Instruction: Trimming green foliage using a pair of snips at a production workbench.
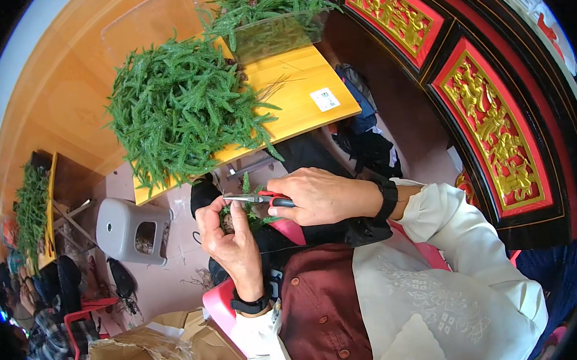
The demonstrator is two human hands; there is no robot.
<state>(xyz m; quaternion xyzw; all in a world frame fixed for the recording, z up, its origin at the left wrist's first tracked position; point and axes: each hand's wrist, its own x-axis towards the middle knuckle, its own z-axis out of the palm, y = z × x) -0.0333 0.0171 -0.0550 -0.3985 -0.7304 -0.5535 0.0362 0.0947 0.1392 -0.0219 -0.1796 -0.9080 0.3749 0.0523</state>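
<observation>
My right hand (323, 194) is closed around long-nosed pliers (255, 198) with red and black handles. The jaws point left, to the fingertips of my left hand (227, 236). Thumb and forefinger of that hand pinch together at the jaw tip; whatever lies between them is too small to make out. Behind and below the pliers, a green fern-like sprig (247, 183) with a brownish base shows over my lap, partly hidden by my hands. A large heap of similar green sprigs (180, 110) covers the left part of the yellow table (291, 116) in front of me.
Another green pile (269, 4) lies at the back by a clear plastic bin (275, 39). Thin brown stems (274, 86) rest on the table. A grey stool (131, 231) stands left, an open cardboard box (130, 358) lower left. Carved red-and-gold panels (492, 125) rise at right. Another person sits far left.
</observation>
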